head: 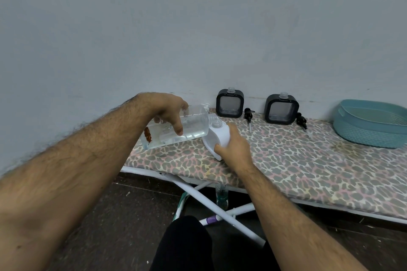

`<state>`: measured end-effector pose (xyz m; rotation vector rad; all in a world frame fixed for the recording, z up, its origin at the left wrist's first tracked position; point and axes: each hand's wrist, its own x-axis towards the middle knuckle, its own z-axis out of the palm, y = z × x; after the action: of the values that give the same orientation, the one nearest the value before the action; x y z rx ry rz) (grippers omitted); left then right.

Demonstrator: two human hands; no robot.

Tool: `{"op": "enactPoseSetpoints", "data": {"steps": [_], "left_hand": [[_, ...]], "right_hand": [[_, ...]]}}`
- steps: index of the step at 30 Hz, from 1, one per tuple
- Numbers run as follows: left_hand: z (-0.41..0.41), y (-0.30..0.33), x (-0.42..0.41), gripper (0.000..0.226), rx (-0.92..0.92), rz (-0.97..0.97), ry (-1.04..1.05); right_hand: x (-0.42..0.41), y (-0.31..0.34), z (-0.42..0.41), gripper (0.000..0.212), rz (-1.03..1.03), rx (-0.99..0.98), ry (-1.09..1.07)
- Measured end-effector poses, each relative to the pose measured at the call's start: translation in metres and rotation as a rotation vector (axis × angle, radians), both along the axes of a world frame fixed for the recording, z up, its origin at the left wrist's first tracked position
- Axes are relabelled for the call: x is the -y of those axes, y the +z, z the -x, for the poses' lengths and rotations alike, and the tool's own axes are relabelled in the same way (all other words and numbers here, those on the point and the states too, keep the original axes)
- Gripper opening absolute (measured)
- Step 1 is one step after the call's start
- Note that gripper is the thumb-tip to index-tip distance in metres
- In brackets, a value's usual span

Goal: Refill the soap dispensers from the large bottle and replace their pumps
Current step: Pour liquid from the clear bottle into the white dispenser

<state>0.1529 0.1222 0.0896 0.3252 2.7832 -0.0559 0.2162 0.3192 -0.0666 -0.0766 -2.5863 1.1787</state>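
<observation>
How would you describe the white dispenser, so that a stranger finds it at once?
Start at the leopard-print board along the wall. Near its left end, the right hand grips the white dispenser, tilted under the clear large bottle. The other two dispensers are black and stand upright by the wall.

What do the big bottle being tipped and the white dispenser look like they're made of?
Large bottle: likely clear, glossy plastic; the liquid and the left hand gripping it show through. White dispenser, held by the right hand: smooth opaque white shell, probably plastic, with a clear threaded neck.
</observation>
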Motion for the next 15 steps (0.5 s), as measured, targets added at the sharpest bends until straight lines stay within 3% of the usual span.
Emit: {"op": "enactPoseSetpoints", "data": {"steps": [15], "left_hand": [[0.0005, 0.0006, -0.0004, 0.07, 0.012, -0.004, -0.008]], "right_hand": [[-0.0006, -0.0012, -0.0001, 0.069, 0.009, -0.014, 0.003]]}}
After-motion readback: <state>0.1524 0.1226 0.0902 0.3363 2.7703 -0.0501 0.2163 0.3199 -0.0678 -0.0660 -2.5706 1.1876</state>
